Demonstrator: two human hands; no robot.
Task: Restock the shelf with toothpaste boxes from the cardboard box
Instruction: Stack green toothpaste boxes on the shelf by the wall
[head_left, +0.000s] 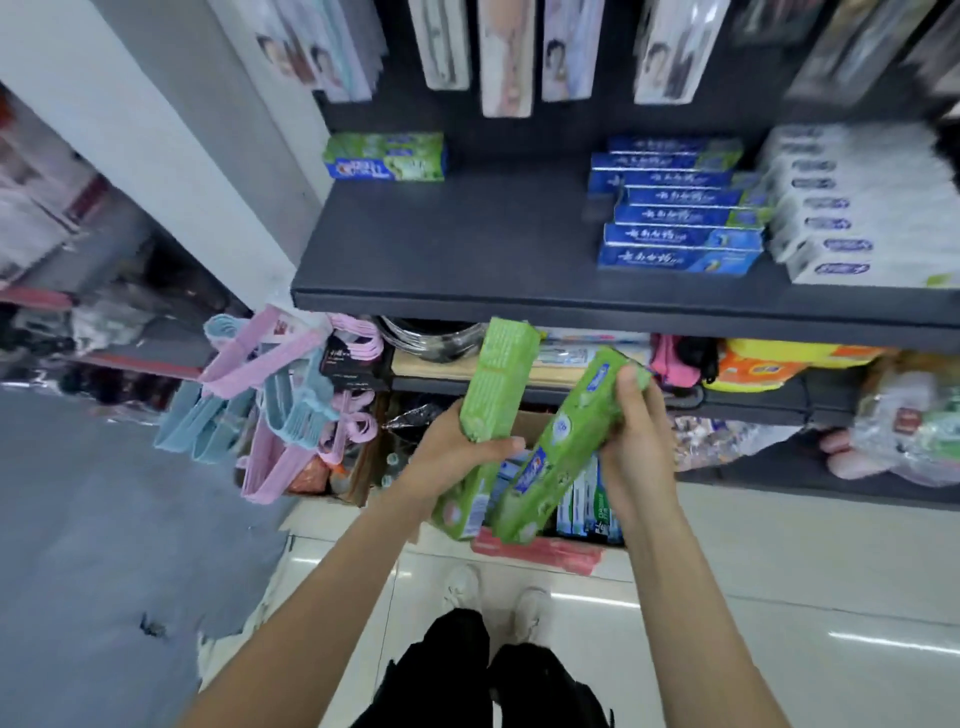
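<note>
My left hand (457, 452) grips a green toothpaste box (501, 379) held upright, just below the dark shelf (467, 244). My right hand (636, 431) grips a second green toothpaste box (561, 447), tilted with its far end up to the right. Both boxes hang above the open cardboard box (540, 551) on the floor, which holds more toothpaste boxes. A stack of green boxes (385, 156) lies at the shelf's back left. Blue toothpaste boxes (680, 208) and white ones (857, 208) fill the shelf's right side.
Pink and blue hangers (280, 395) hang to the left of the lower shelf. Packaged goods hang above the shelf. Bags and soft items sit on the lower shelf at right (909, 431). My shoes (493, 597) stand on the pale tiled floor in front of the cardboard box.
</note>
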